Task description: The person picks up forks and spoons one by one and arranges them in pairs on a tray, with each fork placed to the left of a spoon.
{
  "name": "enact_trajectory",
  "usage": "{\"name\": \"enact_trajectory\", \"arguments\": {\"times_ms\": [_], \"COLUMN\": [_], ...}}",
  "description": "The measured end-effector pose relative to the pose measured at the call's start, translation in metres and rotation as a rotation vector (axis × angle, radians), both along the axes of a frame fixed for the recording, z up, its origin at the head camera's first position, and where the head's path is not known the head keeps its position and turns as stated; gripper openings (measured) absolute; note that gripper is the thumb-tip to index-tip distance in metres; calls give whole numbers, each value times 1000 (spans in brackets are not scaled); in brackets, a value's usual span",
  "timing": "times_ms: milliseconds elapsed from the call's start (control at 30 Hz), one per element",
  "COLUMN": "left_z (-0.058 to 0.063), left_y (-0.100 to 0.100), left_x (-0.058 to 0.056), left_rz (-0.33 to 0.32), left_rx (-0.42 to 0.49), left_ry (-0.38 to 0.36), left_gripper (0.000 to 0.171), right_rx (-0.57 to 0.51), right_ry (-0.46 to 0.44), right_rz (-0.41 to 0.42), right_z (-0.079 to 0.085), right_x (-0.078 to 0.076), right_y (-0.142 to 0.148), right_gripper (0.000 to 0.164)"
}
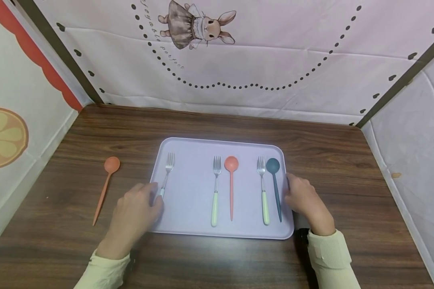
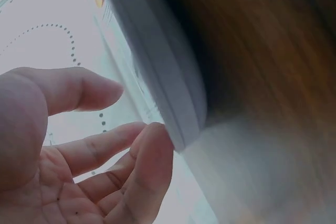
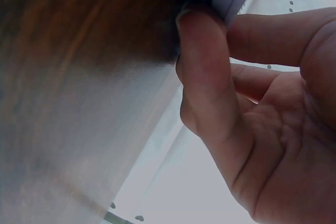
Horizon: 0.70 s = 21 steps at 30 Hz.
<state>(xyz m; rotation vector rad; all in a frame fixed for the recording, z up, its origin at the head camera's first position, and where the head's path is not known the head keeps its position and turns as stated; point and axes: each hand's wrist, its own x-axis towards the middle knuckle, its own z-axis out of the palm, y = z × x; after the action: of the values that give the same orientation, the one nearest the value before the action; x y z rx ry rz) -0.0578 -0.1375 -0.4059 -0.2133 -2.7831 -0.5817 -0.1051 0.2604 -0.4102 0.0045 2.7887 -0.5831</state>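
A pale lilac tray (image 1: 191, 188) lies on the wooden table in the head view. On it are three silver-tined forks: a left fork (image 1: 170, 161), a middle fork (image 1: 215, 204) and a right fork (image 1: 265, 204). A coral spoon (image 1: 231, 163) lies beside the middle fork and a dark teal spoon (image 1: 273, 165) beside the right one. At the tray's left edge is my left hand (image 1: 135, 212), its fingertips by the rim and its thumb held apart. My right hand (image 1: 305, 200) grips the opposite edge, fingers and thumb at the rim in the right wrist view.
An orange spoon (image 1: 111, 165) lies on the wooden table (image 1: 220, 265), left of the tray. Behind the table hangs a white printed cloth (image 1: 260, 68) with a rabbit figure. More cloth panels stand at the left and right sides.
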Motion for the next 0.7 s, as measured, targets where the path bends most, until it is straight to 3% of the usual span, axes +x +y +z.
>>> {"name": "enact_trajectory", "arguments": {"times_ms": [300,700], "left_z": [0,1], "left_y": [-5,-13], "left_x": [-2,-2], "left_rz": [27,56], "left_rx": [10,3], "left_ry": [38,11], "left_gripper": [30,34], "right_rx": [10,8], "right_ry": [3,-8], "right_rz": [-4,-6], "right_z": [2,-1], "right_x": [0,0], "right_y": [-1,-1], "right_gripper": [52,53]}}
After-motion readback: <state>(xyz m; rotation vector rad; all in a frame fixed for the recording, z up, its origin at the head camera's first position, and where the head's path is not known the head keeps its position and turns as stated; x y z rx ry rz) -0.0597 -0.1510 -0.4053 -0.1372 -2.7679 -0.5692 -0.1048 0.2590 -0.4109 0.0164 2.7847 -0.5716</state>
